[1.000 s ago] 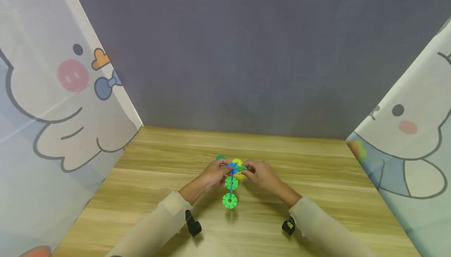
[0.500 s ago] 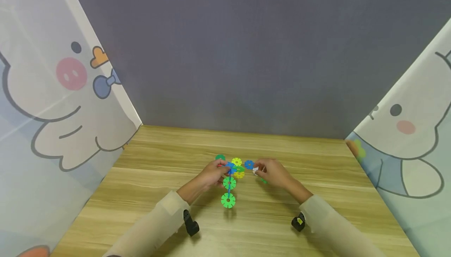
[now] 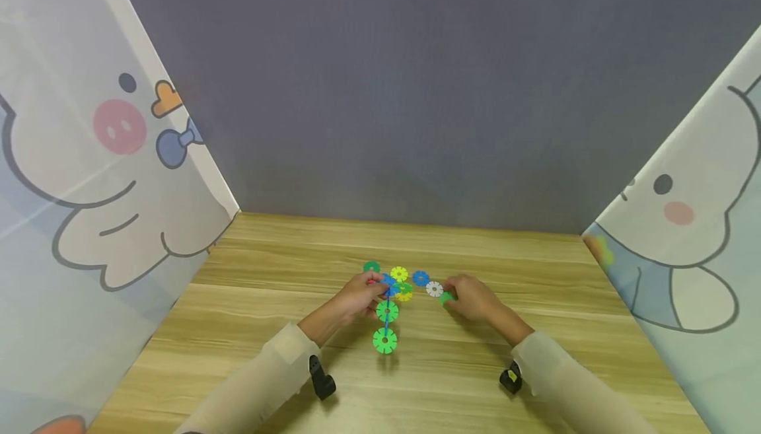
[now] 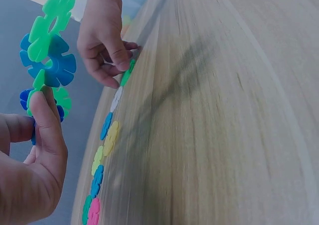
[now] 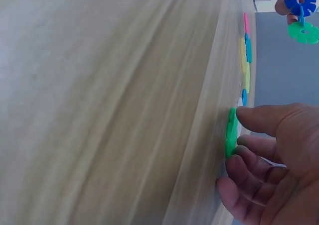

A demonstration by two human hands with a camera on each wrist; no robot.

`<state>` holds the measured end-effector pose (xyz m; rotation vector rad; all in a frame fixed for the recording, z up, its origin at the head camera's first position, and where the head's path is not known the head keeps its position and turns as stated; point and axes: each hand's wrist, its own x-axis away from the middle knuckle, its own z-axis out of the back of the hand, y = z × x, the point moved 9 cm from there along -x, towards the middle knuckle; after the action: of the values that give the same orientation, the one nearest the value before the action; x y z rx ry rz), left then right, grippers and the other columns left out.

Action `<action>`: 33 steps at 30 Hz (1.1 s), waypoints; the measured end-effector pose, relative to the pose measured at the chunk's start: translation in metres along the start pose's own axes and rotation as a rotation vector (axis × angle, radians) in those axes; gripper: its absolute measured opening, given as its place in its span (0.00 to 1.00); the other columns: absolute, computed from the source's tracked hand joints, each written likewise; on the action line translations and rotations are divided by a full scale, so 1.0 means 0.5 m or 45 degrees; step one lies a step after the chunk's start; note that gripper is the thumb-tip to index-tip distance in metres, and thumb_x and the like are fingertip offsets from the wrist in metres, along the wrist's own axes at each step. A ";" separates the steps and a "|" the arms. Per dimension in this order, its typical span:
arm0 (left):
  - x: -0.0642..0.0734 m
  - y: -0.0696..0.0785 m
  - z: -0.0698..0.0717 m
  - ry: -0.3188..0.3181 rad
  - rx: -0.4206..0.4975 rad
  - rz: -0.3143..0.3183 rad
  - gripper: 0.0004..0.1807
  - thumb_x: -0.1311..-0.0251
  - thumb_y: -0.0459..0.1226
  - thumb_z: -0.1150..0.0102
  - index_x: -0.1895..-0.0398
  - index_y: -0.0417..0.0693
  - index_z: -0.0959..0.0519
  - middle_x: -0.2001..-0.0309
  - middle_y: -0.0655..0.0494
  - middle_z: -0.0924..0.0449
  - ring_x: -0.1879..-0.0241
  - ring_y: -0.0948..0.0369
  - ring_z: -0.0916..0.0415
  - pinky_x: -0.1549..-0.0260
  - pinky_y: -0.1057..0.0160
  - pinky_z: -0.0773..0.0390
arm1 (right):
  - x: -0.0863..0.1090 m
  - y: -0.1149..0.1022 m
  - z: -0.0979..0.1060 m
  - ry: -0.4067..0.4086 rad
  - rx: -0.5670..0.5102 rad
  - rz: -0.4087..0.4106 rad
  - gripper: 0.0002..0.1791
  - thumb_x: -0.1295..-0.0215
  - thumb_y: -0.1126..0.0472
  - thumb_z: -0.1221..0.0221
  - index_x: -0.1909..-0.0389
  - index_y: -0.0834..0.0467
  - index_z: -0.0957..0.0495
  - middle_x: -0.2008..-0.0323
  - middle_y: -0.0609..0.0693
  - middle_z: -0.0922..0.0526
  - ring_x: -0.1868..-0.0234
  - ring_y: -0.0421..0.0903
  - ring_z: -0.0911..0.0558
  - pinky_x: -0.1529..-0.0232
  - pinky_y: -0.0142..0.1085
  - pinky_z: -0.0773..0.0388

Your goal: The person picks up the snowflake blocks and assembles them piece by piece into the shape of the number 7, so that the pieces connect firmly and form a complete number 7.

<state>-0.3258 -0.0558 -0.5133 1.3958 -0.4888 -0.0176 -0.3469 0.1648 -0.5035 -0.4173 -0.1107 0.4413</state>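
Between the thumb and fingers of my left hand (image 3: 357, 296) is a chain of slotted green and blue snowflake discs (image 3: 380, 341), raised above the table. The left wrist view shows its green and blue discs (image 4: 62, 6) interlocked at angles to one another. At the right end of the loose pieces, my right hand (image 3: 475, 298) reaches down to a green snowflake disc (image 5: 231, 135) lying flat. In the right wrist view its thumb touches one edge of that disc, and curled fingertips sit at the opposite edge.
Loose discs lie on the wooden table (image 3: 267, 355): a white disc (image 3: 434, 289), a blue disc (image 3: 421, 279), a yellow-green disc (image 3: 399, 274), a yellow disc (image 3: 405, 296) and a dark green disc (image 3: 371, 267). A pink disc (image 4: 93, 211) lies at the left end. A grey panel (image 3: 380, 90) stands behind.
My right hand has moved right, away from the chain, past the blue and white discs to the loose green disc. A green disc it held stays on the chain. My left hand keeps its hold.
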 end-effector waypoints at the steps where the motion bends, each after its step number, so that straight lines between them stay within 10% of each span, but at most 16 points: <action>1: 0.000 0.000 0.000 -0.002 0.000 0.002 0.14 0.24 0.37 0.49 0.41 0.40 0.29 0.61 0.51 0.22 0.76 0.63 0.26 0.80 0.69 0.22 | 0.001 0.003 -0.003 -0.010 -0.001 -0.011 0.17 0.38 0.61 0.30 0.50 0.63 0.17 0.68 0.46 0.20 0.68 0.40 0.26 0.68 0.32 0.26; 16: 0.007 0.005 -0.010 -0.040 0.010 -0.010 0.14 0.25 0.37 0.49 0.42 0.39 0.29 0.63 0.53 0.23 0.77 0.64 0.26 0.78 0.69 0.21 | 0.006 0.015 0.003 0.017 -0.061 -0.131 0.13 0.42 0.61 0.27 0.66 0.57 0.23 0.67 0.47 0.23 0.67 0.42 0.28 0.67 0.34 0.28; 33: 0.009 0.008 -0.016 -0.066 0.021 -0.031 0.13 0.24 0.37 0.49 0.43 0.39 0.30 0.62 0.53 0.23 0.78 0.65 0.26 0.80 0.70 0.22 | 0.010 -0.031 0.022 0.000 -0.328 0.034 0.07 0.29 0.58 0.38 0.58 0.58 0.18 0.75 0.47 0.17 0.77 0.37 0.26 0.74 0.31 0.26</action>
<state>-0.3202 -0.0490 -0.5087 1.4202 -0.5156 -0.0697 -0.3382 0.1583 -0.4869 -0.6727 -0.1630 0.4547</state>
